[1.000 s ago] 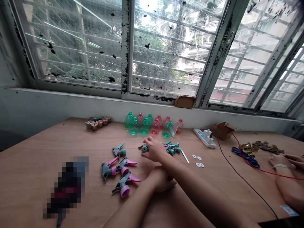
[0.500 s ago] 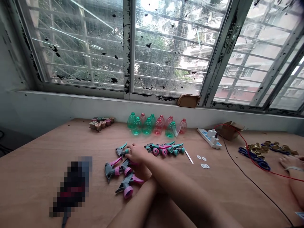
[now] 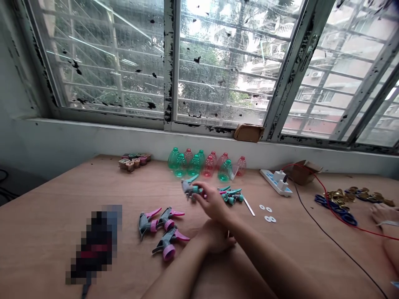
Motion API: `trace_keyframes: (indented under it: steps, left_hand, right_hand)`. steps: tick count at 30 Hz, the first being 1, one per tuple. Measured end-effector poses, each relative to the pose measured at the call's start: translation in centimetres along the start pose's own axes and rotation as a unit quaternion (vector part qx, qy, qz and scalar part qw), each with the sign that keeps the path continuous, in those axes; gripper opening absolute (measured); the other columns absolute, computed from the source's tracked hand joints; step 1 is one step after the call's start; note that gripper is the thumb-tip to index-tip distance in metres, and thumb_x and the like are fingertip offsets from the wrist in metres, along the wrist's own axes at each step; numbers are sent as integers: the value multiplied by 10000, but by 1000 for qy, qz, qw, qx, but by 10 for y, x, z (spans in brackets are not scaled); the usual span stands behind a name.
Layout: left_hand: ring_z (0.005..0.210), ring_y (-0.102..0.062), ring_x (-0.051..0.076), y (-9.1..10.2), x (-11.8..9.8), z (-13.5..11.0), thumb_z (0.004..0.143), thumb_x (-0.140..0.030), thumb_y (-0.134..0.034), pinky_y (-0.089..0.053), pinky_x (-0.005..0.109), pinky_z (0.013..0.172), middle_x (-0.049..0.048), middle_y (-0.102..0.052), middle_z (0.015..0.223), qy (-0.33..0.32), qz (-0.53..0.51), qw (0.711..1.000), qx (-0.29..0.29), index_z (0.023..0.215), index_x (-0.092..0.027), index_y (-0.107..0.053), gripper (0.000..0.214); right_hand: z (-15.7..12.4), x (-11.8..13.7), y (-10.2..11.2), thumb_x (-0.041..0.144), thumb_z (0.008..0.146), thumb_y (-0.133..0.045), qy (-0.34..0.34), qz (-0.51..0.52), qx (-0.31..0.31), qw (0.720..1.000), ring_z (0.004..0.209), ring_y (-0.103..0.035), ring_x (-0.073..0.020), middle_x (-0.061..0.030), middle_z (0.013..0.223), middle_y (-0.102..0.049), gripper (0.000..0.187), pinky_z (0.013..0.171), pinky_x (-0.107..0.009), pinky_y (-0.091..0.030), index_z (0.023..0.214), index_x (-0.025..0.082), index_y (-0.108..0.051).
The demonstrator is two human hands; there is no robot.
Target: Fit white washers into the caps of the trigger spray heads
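Note:
My right hand (image 3: pixel 213 202) is closed on a grey spray trigger head with a teal cap (image 3: pixel 191 189) and holds it just above the wooden table (image 3: pixel 62 199), left of a small pile of teal and pink trigger heads (image 3: pixel 232 195). My left hand (image 3: pixel 215 237) rests on the table under my right forearm, its fingers mostly hidden. Three grey trigger heads with pink caps (image 3: pixel 163 228) lie to the left of my hands. Small green and red plastic bottles (image 3: pixel 202 164) stand in a cluster behind, near the window wall.
Small pots (image 3: pixel 134 161) sit at the back left. A blurred dark object (image 3: pixel 93 245) lies front left. A thin white tube (image 3: pixel 248 204), white washers (image 3: pixel 266 212), a power strip (image 3: pixel 277 180), wires, a cardboard box (image 3: pixel 304 171) and gold pieces (image 3: pixel 339 197) lie right. Another person's hand (image 3: pixel 385 214) rests far right.
My right hand reached left to the teal-capped trigger head lying apart, closed on it, and has carried it back right toward the pile. My left hand stayed put.

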State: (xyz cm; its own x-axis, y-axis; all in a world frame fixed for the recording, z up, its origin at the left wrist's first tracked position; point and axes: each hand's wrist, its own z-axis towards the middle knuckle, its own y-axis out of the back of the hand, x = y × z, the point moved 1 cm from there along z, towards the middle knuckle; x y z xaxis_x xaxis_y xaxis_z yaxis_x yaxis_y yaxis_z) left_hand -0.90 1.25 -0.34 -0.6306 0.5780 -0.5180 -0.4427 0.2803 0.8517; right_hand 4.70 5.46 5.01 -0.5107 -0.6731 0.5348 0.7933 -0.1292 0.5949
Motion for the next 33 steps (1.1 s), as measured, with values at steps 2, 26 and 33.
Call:
trace_keyframes:
  steps: [2, 26, 33]
  left_hand:
    - [700, -600, 188, -2, 0, 1, 771, -322, -622, -426, 272, 600, 5, -675, 767, -19, 9, 1000, 8, 783, -211, -661, 119]
    - [673, -559, 140, -1, 15, 13, 765, -207, -561, -368, 215, 618, 2, -656, 790, -25, -55, 992, -110, 1021, -222, -632, 267]
    - [618, -518, 128, -1, 15, 14, 754, -289, -611, -316, 214, 562, -13, -622, 705, -5, -37, 995, -89, 999, -219, -658, 260]
  right_hand:
    - [-26, -19, 27, 297, 885, -527, -5, -10, -34, 999, 705, -542, -147, -35, 965, -626, 308, 703, -263, -440, 1183, 225, -556]
    - [-105, -89, 64, 284, 709, -707, -28, 86, 58, 994, 534, -468, -83, 1, 835, -656, 324, 468, -190, -376, 996, 212, -573]
    - [-108, -135, 115, 396, 867, -504, -239, -161, -168, 943, 630, -578, -159, -39, 740, -659, 269, 564, -251, -400, 875, 191, -679]
